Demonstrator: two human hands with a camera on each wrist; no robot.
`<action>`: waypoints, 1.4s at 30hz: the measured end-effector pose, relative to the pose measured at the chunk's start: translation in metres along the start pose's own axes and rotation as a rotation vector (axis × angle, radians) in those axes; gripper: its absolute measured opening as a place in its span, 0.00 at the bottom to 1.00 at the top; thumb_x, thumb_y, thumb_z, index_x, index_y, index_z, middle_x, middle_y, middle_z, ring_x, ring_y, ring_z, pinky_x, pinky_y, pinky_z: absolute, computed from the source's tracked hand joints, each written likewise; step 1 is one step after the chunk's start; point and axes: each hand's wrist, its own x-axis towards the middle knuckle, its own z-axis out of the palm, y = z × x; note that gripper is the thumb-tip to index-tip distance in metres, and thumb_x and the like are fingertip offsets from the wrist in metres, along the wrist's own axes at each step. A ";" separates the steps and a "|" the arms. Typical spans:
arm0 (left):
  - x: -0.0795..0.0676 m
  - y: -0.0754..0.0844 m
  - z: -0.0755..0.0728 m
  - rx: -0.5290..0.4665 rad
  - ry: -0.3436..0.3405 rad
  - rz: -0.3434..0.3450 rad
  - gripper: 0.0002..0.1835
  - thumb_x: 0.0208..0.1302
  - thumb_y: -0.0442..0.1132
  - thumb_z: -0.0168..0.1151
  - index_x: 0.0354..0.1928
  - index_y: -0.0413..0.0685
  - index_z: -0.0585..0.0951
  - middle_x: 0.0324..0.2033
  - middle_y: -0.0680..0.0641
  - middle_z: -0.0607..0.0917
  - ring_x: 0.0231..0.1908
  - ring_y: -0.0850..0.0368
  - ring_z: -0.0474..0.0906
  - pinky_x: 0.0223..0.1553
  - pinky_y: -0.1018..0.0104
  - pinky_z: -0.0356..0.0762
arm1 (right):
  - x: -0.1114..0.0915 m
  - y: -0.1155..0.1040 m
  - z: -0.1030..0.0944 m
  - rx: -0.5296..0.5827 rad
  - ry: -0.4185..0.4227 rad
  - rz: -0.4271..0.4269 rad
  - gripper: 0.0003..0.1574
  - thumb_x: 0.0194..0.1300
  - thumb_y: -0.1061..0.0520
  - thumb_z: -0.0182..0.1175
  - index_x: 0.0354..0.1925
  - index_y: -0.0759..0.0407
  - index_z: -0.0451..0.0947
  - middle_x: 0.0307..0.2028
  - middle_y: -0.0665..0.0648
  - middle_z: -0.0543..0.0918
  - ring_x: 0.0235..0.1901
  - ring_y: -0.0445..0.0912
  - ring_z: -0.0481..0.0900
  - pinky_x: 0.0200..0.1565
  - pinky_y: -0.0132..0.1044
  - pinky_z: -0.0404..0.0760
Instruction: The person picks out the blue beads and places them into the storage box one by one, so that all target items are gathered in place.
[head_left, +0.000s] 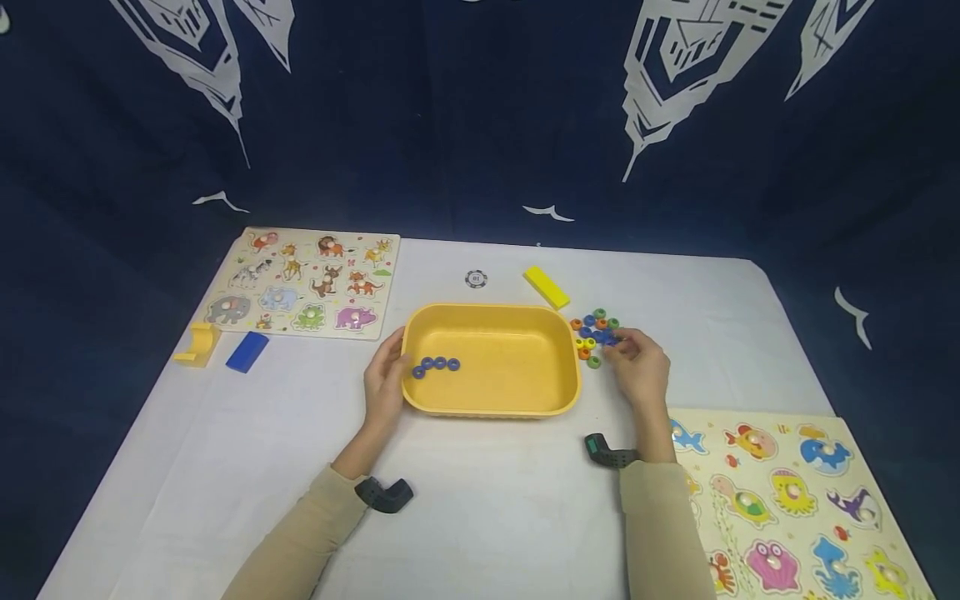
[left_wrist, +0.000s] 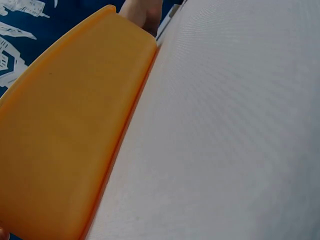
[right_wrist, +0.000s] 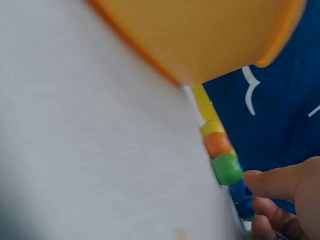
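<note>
Seeing dark blue cloth (head_left: 450,125) past the far edge of a white table (head_left: 495,517). Finding on the near right corner a sea-animal puzzle (head_left: 806,529), and by the far left corner a zoo-animal puzzle (head_left: 307,287). Coming next to a yellow tray (head_left: 510,371), set mid-table, long axis running along the far edge. Noting a left hand (head_left: 384,379) curled round the tray's left end, and a right hand (head_left: 641,367) off its right end, thumb and fingers bent; cannot tell whether pinching anything. Passing a yellow block (head_left: 547,287) by the tray's far right corner, a blue block (head_left: 247,352) and yellow arch (head_left: 198,344) toward the table's left edge, and a chip (head_left: 476,279) toward the far edge. Ending with four blue beads (head_left: 440,363) inside the tray's left end, and loose mixed-colour beads (head_left: 597,336) outside, at the right fingertips; judging from there, best reached right-handed, with the tray leftward across its end wall.
</note>
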 end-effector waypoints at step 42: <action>0.001 -0.001 0.000 -0.013 0.020 0.034 0.22 0.60 0.26 0.46 0.58 0.32 0.65 0.54 0.33 0.71 0.51 0.38 0.68 0.47 0.81 0.71 | -0.003 -0.009 -0.001 -0.002 0.110 -0.168 0.21 0.57 0.47 0.58 0.45 0.57 0.78 0.29 0.53 0.78 0.29 0.43 0.70 0.23 0.35 0.71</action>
